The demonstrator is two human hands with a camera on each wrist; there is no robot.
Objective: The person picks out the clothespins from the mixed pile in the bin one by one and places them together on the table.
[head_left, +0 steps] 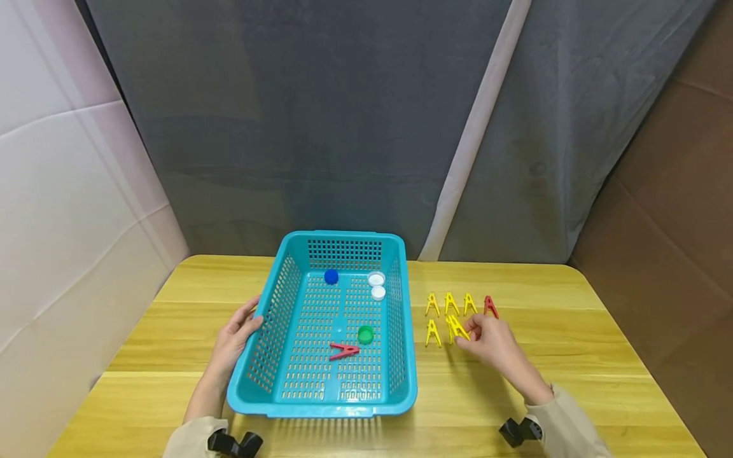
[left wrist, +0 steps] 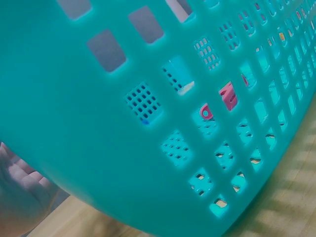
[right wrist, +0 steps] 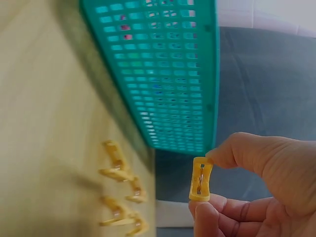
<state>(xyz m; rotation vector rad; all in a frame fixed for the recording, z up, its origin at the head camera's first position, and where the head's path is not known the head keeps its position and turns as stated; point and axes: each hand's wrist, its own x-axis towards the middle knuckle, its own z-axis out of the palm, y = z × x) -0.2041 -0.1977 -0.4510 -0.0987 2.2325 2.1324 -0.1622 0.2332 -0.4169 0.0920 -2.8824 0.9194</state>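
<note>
A blue-green plastic basket (head_left: 323, 409) with a lattice of holes is gripped at its left rim by my left hand (head_left: 230, 340). Inside it lie a red clothespin (head_left: 344, 351), a green cap (head_left: 365, 334), a blue cap (head_left: 331, 276) and two white caps (head_left: 376, 278). To the basket's right, my right hand (head_left: 494, 343) pinches a yellow clothespin (right wrist: 200, 178) between thumb and fingers, held above the table. Below and behind it stand several other yellow clothespins (head_left: 432, 333) in two rows, with one red clothespin (head_left: 490, 306) ending the far row.
The wooden table (head_left: 550, 292) meets a grey curtain (head_left: 321, 127) at the back. A white sheet (head_left: 74, 191) hangs on the left and a brown panel (head_left: 670, 210) on the right. A pale strip (head_left: 475, 140) runs slanting down the curtain.
</note>
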